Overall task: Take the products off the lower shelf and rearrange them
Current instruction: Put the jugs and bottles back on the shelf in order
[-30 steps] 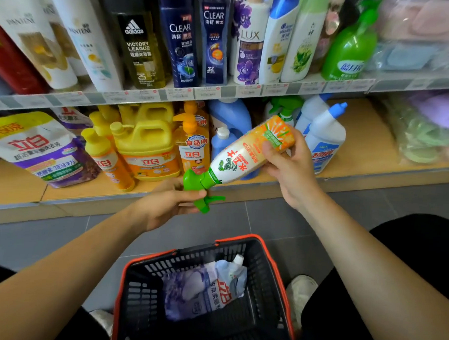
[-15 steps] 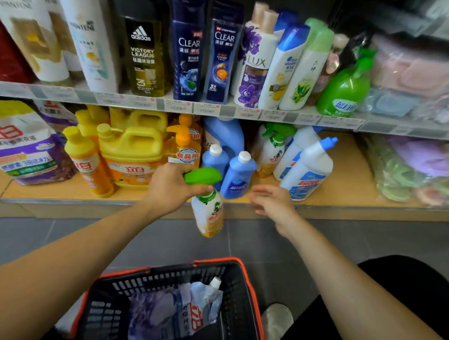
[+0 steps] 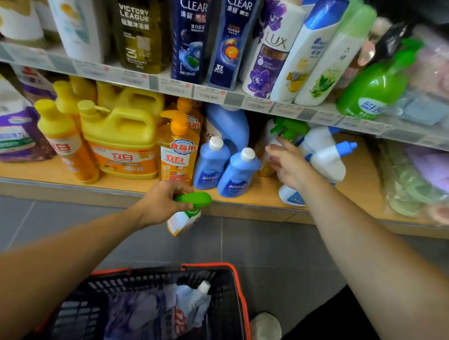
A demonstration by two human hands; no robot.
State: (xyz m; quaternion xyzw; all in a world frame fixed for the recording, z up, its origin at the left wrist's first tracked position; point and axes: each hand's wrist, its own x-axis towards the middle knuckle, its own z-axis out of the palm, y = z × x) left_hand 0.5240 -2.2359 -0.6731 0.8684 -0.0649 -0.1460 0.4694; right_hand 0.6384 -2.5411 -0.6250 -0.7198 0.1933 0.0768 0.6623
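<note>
While my left hand (image 3: 162,203) hangs just in front of the lower shelf (image 3: 360,182), it has a spray bottle (image 3: 183,219) by the green trigger head. The fingers are curled round the neck, and the white-and-orange body dangles off the shelf, its base pointing toward seven o'clock over the grey floor (image 3: 266,244).

My right hand (image 3: 288,162) is in over the shelf at about one o'clock from the left hand. It is spread and holding nothing, with the fingers straight and pointing toward eleven o'clock. The fingertips are at a second sprayer (image 3: 288,129) with a green trigger standing at the back; I cannot tell whether they touch it.

At nine o'clock from that hand two blue bottles (image 3: 210,164) with white caps stand side by side near the shelf front. At three o'clock from it, partly behind the wrist, are white bottles (image 3: 328,159) with angled blue caps. Further toward nine o'clock stand an orange pump bottle (image 3: 177,151) and a yellow jug (image 3: 121,138).

At six o'clock in my view — down on the floor — sits a black basket (image 3: 237,295) with an orange rim. A refill pouch (image 3: 158,314) lies in it, spout toward one o'clock.
</note>
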